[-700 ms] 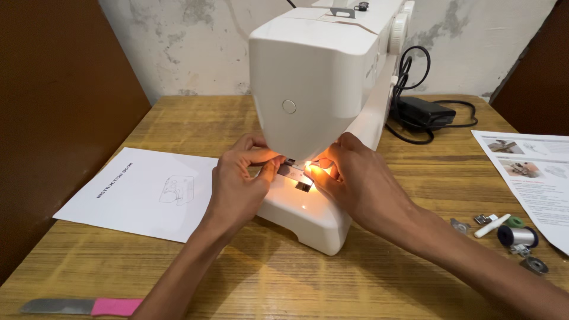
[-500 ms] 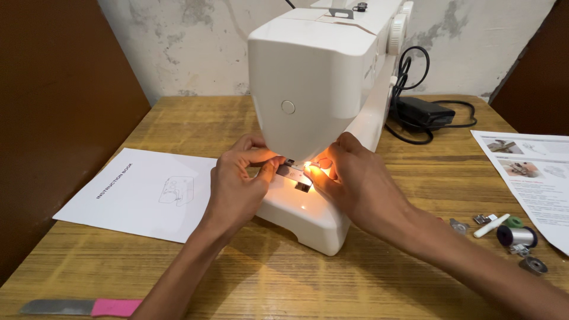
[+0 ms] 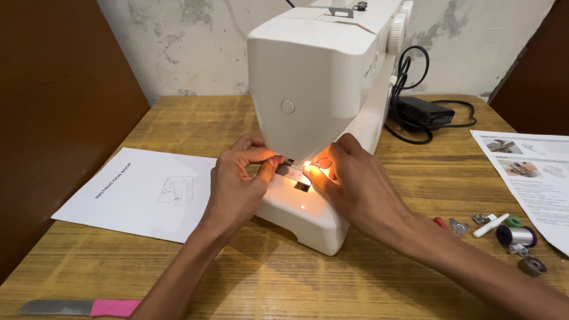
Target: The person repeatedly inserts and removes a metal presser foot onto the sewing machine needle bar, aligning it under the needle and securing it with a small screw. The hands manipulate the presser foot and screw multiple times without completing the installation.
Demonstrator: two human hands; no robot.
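Both hands at needle area of sewing machine, lamp lit. Left hand fingertips pinched together, held thing too small to tell; right hand fingers curled at needle, grip unclear. Spool, bobbin untouched on surface. Work looks mid-step.

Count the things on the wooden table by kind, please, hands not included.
Sewing machine: 1
Foot pedal: 1
Paper sheets: 2
Pink-handled tool: 1
Thread spool: 1
Other small parts: about 6, too small to tell exactly
Total: about 12
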